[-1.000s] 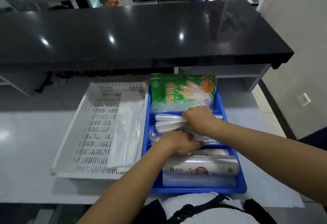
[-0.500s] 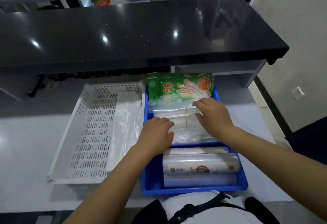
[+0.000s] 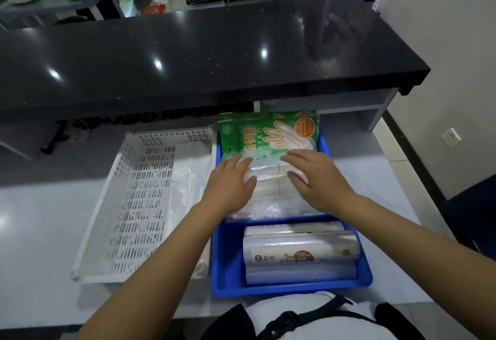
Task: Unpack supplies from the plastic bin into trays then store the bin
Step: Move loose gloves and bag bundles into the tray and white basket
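A blue tray (image 3: 365, 275) sits on the grey counter in front of me. At its far end lies a green pack of disposable gloves (image 3: 257, 135). A stack of clear plastic bags (image 3: 268, 192) fills its middle, and rolls of cling film (image 3: 300, 252) lie at the near end. My left hand (image 3: 229, 181) and my right hand (image 3: 316, 176) rest flat on the clear bags, fingers spread, holding nothing. To the left stands a white perforated tray (image 3: 134, 205) with a clear plastic sheet (image 3: 188, 192) along its right side.
A black raised counter top (image 3: 201, 52) overhangs the far edge of the work surface. The grey work surface (image 3: 40, 232) extends to the left of the white tray. A wall with a socket (image 3: 452, 137) is at the right.
My hands held a bunched clear bag a second ago; they have since laid it down and now press flat on the stack, both having slid toward the far end.
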Tool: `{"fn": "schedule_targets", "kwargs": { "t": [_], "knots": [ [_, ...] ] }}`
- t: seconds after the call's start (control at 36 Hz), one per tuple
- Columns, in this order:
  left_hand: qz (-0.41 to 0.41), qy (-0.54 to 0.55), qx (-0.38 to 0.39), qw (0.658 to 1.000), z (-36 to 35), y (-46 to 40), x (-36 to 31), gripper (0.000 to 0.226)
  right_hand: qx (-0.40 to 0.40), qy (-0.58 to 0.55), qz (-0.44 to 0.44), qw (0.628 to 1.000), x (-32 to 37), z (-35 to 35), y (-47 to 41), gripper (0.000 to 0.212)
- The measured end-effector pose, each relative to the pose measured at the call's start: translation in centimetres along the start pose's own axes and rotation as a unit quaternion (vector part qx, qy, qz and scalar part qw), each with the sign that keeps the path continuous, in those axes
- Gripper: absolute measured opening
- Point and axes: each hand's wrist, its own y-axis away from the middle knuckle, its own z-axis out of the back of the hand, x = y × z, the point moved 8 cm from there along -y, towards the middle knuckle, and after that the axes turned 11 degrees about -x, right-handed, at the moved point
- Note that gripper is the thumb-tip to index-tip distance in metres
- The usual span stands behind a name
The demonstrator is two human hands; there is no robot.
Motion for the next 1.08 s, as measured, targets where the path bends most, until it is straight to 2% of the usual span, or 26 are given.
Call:
{"fn": "schedule_targets", "kwargs": {
  "t": [0.11,0.19,0.31,0.47,0.56,0.61,0.67,0.72,0.75,0.81,0.86,0.92,0.97,1.08],
  "knots": [
    [0.005,-0.038,0.057,0.998,-2.0,-2.6,-0.4,0.064,0.182,0.102,-0.032,0.977,-0.3,-4.4,-2.1,0.057],
    [0.035,-0.021,0.124,0.991,-3.6,-3.7,0.0,0.068,0.246,0.122,-0.09,0.957,-2.0,-5.5,-3.1,0.071],
    [0.052,-0.027,0.18,0.982,-4.6,-4.6,0.5,0.072,0.291,0.113,-0.114,0.943,-3.5,-6.7,-4.1,0.072],
    [0.073,-0.011,0.237,0.969,-4.9,-5.4,0.7,0.076,0.321,0.05,-0.174,0.93,-5.2,-7.3,-4.5,0.071],
    [0.062,-0.019,0.239,0.969,-4.5,-5.4,0.4,0.074,0.32,0.026,-0.162,0.933,-5.2,-7.2,-4.5,0.064],
    [0.031,-0.036,0.188,0.981,-3.7,-5.5,0.4,0.064,0.279,0.032,-0.135,0.95,-5.1,-6.5,-4.5,0.055],
    [-0.006,-0.041,0.094,0.995,-2.3,-5.2,0.2,0.056,0.193,0.052,-0.095,0.975,-4.7,-5.0,-4.5,0.054],
    [-0.039,-0.02,0.027,0.999,-1.6,-4.5,-0.2,0.061,0.128,0.058,-0.044,0.989,-3.6,-3.9,-4.1,0.057],
    [-0.05,-0.014,0.026,0.998,-1.7,-4.2,-0.3,0.066,0.123,0.065,-0.023,0.99,-3.0,-3.9,-3.9,0.06],
    [-0.049,-0.02,0.072,0.996,-2.7,-3.8,-0.1,0.075,0.161,0.093,-0.019,0.982,-2.8,-4.6,-3.6,0.066],
    [-0.035,-0.029,0.12,0.992,-4.0,-3.8,0.1,0.083,0.212,0.113,-0.051,0.969,-3.3,-5.6,-3.5,0.072],
    [-0.025,-0.031,0.128,0.991,-4.6,-4.2,0.0,0.089,0.238,0.117,-0.073,0.962,-3.6,-6.4,-3.8,0.078],
    [-0.001,-0.025,0.141,0.99,-4.8,-4.7,0.0,0.095,0.262,0.111,-0.099,0.954,-3.9,-7.1,-4.4,0.081],
    [0.048,0.001,0.223,0.974,-5.1,-5.4,0.0,0.098,0.341,0.056,-0.167,0.923,-4.5,-8.3,-4.8,0.09]
  ]
}}
